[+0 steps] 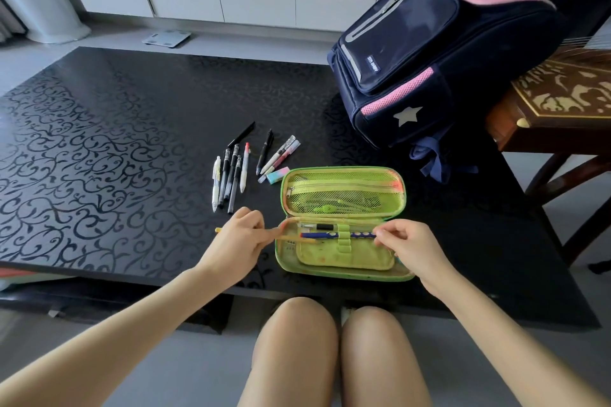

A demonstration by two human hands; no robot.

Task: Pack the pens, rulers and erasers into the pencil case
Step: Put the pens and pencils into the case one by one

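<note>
Both hands busy: left hand [236, 241] pinches a yellow pencil [294, 239], right hand [405, 243] pinches the blue pencil [330, 235] by its end inside the open pencil case [344, 269]. I'd slide yellow flat under the elastic loop [344, 238]. Loose pens [231, 172], eraser [277, 174] lie beyond.

The pencil case [347, 276] is bright green with yellow-green mesh lining, and holds a white-dotted blue pencil [330, 235] and a yellow pencil [294, 239]. Left of the case the eraser [277, 174] is pink and teal. The counter [115, 142] is black with scrolling vines, and the backpack [429, 59] behind the case is navy and pink with a white star.
</note>
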